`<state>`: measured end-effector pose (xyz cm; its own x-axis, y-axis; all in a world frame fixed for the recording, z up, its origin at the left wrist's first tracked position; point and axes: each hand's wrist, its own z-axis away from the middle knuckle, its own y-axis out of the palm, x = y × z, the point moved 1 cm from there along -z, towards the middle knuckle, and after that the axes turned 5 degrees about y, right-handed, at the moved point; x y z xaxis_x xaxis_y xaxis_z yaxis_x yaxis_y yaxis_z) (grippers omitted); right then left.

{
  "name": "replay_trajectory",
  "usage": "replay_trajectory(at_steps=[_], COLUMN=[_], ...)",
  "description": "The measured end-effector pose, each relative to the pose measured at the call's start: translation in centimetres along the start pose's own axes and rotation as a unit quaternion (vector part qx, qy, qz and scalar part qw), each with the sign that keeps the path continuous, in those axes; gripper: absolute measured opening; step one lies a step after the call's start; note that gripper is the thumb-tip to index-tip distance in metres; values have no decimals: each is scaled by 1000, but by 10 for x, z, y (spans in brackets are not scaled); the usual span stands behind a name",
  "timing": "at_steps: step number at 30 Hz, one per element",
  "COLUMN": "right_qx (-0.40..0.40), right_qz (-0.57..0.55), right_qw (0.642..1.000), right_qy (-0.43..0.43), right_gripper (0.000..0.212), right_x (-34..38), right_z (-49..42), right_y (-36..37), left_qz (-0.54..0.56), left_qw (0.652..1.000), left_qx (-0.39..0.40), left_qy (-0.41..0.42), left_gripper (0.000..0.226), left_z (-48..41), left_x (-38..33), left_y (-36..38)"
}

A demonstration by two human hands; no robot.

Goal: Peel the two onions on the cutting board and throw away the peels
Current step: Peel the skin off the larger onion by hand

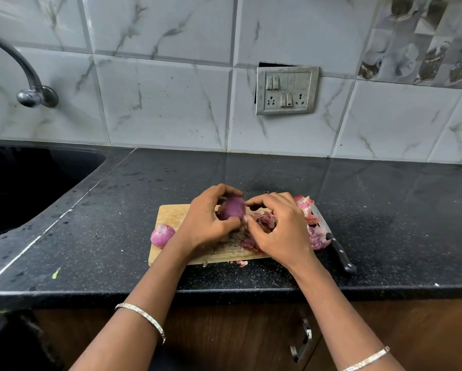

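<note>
Left hand [207, 220] cups onion [232, 208] above board [171, 214]. Right hand [279, 226] pinches at its right side, nearer the peels [262, 223] just beneath. Onion's long axis looks tilted away. Second onion [162, 235] rests at board's left edge; knife [334, 243] right.

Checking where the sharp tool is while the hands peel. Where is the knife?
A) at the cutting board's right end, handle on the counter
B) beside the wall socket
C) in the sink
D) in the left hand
A: the knife lies by the peels at the cutting board's right end, black handle on the counter.
</note>
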<state>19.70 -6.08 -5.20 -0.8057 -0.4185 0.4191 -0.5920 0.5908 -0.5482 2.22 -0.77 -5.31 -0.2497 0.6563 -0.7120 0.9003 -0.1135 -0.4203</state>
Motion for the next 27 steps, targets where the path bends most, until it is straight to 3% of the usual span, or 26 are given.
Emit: replay_trajectory(at_steps=[5, 13, 21, 25, 27], right_qx=[22, 58, -14, -2, 14], right_qz=[1, 28, 48, 6, -1], right_qw=[1000, 998, 997, 999, 1000], right_qy=[-20, -28, 52, 34, 27], right_gripper=[20, 19, 24, 9, 14], right_x=[-1, -1, -4, -3, -3], right_z=[0, 1, 0, -1, -1], right_y=[2, 5, 0, 0, 1], left_qz=[11, 0, 16, 17, 26], left_qw=[1000, 1000, 999, 999, 999], left_qx=[3, 18, 12, 24, 36], left_qy=[-9, -19, -31, -20, -14], left_gripper=[39, 49, 47, 37, 32], left_z=[2, 2, 3, 2, 2], left_x=[0, -5, -4, -6, -7], left_y=[-2, -3, -2, -2, -2])
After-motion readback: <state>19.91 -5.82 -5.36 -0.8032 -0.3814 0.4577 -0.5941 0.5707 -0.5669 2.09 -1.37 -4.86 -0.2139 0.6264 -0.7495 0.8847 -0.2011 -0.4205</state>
